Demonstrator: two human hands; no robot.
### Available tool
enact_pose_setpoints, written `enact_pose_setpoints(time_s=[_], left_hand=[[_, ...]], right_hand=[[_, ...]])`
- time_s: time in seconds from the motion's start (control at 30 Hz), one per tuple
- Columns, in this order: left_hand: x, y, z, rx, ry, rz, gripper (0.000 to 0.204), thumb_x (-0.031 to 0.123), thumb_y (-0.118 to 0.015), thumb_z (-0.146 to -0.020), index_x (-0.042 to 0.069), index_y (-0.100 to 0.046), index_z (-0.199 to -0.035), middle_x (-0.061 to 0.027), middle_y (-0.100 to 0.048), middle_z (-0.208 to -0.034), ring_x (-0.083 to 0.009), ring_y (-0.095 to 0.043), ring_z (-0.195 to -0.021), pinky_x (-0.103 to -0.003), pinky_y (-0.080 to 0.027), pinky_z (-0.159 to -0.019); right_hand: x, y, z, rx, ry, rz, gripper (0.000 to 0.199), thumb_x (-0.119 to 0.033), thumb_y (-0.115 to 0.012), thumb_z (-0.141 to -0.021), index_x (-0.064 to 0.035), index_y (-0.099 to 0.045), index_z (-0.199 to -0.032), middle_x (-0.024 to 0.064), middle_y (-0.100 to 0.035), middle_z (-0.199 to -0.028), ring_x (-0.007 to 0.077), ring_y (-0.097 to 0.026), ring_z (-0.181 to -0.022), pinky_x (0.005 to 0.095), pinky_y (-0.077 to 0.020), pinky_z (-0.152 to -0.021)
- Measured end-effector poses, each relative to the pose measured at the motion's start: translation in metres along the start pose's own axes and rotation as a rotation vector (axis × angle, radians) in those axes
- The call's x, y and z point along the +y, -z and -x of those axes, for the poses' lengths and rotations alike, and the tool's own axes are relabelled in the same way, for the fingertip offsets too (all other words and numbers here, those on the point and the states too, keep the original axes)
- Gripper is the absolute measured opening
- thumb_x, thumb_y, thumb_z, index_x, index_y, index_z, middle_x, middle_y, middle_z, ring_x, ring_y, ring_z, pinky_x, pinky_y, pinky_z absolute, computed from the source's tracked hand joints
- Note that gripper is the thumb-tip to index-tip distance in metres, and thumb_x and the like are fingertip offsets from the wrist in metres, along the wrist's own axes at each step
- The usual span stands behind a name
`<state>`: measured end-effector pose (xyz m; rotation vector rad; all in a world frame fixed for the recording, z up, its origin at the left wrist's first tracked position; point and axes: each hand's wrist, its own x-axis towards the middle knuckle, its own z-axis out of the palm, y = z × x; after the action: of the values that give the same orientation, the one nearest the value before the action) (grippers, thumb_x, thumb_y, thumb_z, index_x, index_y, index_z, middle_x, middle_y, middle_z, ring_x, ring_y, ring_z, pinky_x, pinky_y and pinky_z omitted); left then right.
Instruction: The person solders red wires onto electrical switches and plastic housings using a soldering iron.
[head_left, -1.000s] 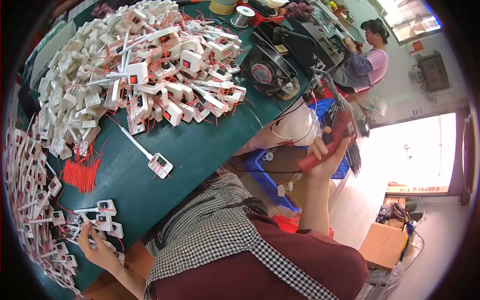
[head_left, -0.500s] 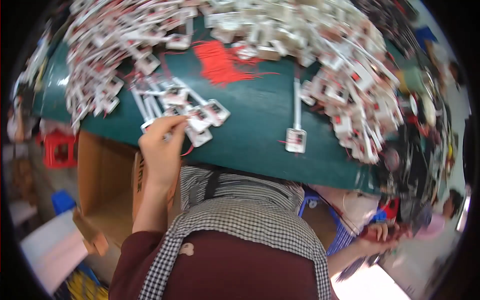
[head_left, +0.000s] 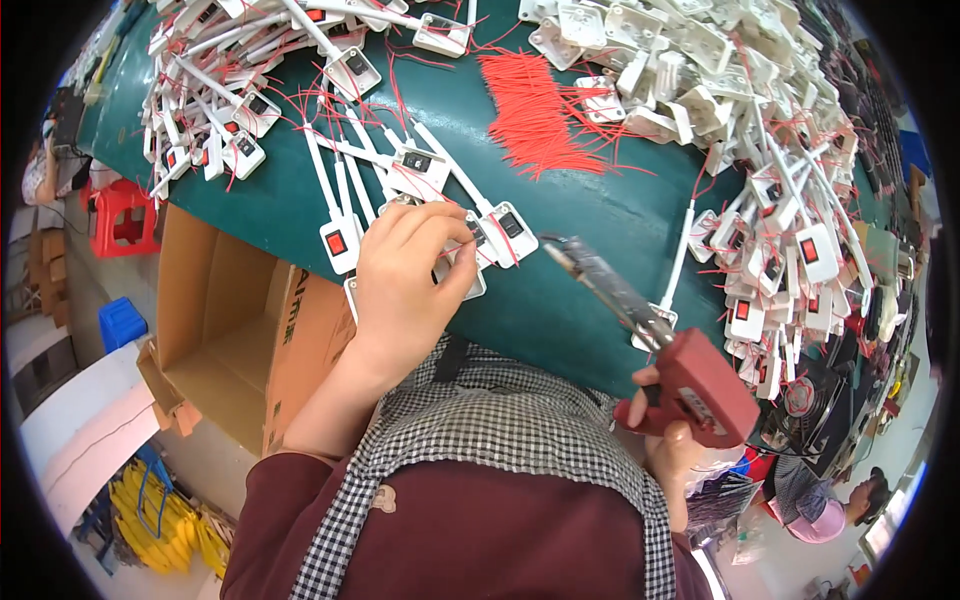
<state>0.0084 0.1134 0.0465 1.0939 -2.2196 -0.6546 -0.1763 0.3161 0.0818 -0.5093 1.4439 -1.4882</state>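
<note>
My left hand (head_left: 415,275) is pinched closed on a thin red wire at a small group of white plastic housings with tubes, on the near left part of the table. A white housing with a black switch (head_left: 510,233) lies just right of its fingertips; my fingers partly hide other housings. My right hand (head_left: 665,435) is wrapped round the grip of a red soldering gun (head_left: 708,390). The gun's metal barrel points up and left, its tip above the table, apart from the housings. Behind the barrel lies a single tubed housing (head_left: 655,325), partly covered.
A bundle of cut red wires (head_left: 535,115) lies mid-table. Tubed housings with switches (head_left: 240,110) are piled at left, more (head_left: 790,250) at right, and white plastic shells (head_left: 680,65) at far right. An open cardboard box (head_left: 225,340) stands below the green table's (head_left: 560,330) left edge.
The soldering gun has come up from low right to over the table in my right hand. My left hand stays at the housings, now further right in view as the view has shifted.
</note>
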Motion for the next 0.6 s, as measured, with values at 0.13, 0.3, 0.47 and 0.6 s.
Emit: enact_pose_setpoints(time_s=[0.13, 0.3, 0.47, 0.6], left_hand=[[-0.001, -0.003, -0.003, -0.035, 0.023, -0.037, 0.013, -0.002, -0.064, -0.066, 0.003, -0.057, -0.076, -0.0062, -0.062, -0.088, -0.0238, -0.055, -0.077, -0.033, -0.043, -0.068], [0.002, 0.0, -0.008, -0.095, 0.051, -0.024, 0.013, -0.002, -0.064, -0.065, 0.003, -0.056, -0.075, -0.0069, -0.061, -0.089, -0.0239, -0.054, -0.076, -0.033, -0.043, -0.067], [0.004, 0.001, -0.009, -0.129, 0.057, -0.045, 0.014, -0.002, -0.064, -0.065, 0.003, -0.056, -0.075, -0.0065, -0.06, -0.088, -0.0245, -0.054, -0.075, -0.034, -0.043, -0.068], [-0.001, -0.004, -0.007, -0.086, -0.008, -0.08, 0.018, 0.001, -0.066, -0.059, 0.006, -0.056, -0.073, -0.0027, -0.058, -0.087, -0.0215, -0.052, -0.071, -0.034, -0.04, -0.065]], right_hand=[[0.007, -0.002, -0.011, -0.11, -0.107, -0.014, 0.076, -0.048, -0.07, -0.072, 0.0017, -0.042, -0.123, 0.018, -0.058, -0.106, 0.0143, -0.055, -0.066, 0.0231, -0.0429, -0.054], [0.009, -0.005, -0.02, -0.16, -0.131, -0.036, 0.072, -0.047, -0.069, -0.073, 0.0018, -0.046, -0.12, 0.0169, -0.058, -0.106, 0.0146, -0.054, -0.068, 0.0244, -0.0432, -0.056], [0.01, -0.008, -0.025, -0.184, -0.173, -0.07, 0.065, -0.044, -0.068, -0.076, 0.0023, -0.048, -0.117, 0.014, -0.057, -0.099, 0.0157, -0.054, -0.071, 0.0253, -0.044, -0.061], [0.01, -0.01, -0.024, -0.162, -0.222, -0.082, 0.064, -0.043, -0.069, -0.075, 0.0023, -0.049, -0.115, 0.0124, -0.057, -0.096, 0.0156, -0.054, -0.071, 0.0256, -0.0442, -0.062]])
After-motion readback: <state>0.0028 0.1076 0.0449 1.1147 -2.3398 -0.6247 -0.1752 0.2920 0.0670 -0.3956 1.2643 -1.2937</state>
